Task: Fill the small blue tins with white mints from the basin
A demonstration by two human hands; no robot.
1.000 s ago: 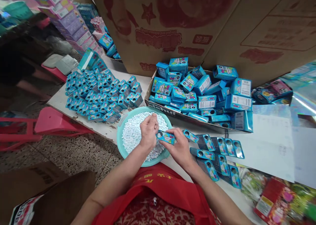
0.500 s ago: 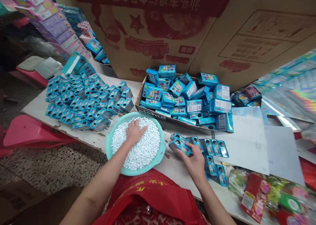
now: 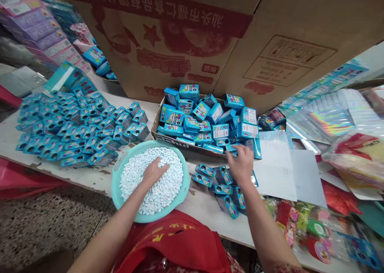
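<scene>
My left hand (image 3: 153, 171) lies flat, fingers stretched, on the white tablets (image 3: 141, 195) heaped in a teal bowl (image 3: 117, 167) at the table's near edge. My right hand (image 3: 240, 164) reaches forward over a cluster of small blue boxes (image 3: 214, 179) on the table, toward the front edge of a shallow cardboard tray (image 3: 168, 139) piled with more blue boxes. Its fingers point away and hang down; whether they hold anything is hidden.
A large spread of blue boxes (image 3: 75, 129) covers the table at the left. Big cardboard cartons (image 3: 210, 37) stand behind. White sheets (image 3: 288, 169), shiny film (image 3: 327, 117) and coloured packets (image 3: 306, 225) lie at the right. Stacked purple boxes (image 3: 27, 17) sit at the far left.
My right hand let go of the blue box on the table and moved forward toward the tray. My left hand stays on the tablets. The view shifted right.
</scene>
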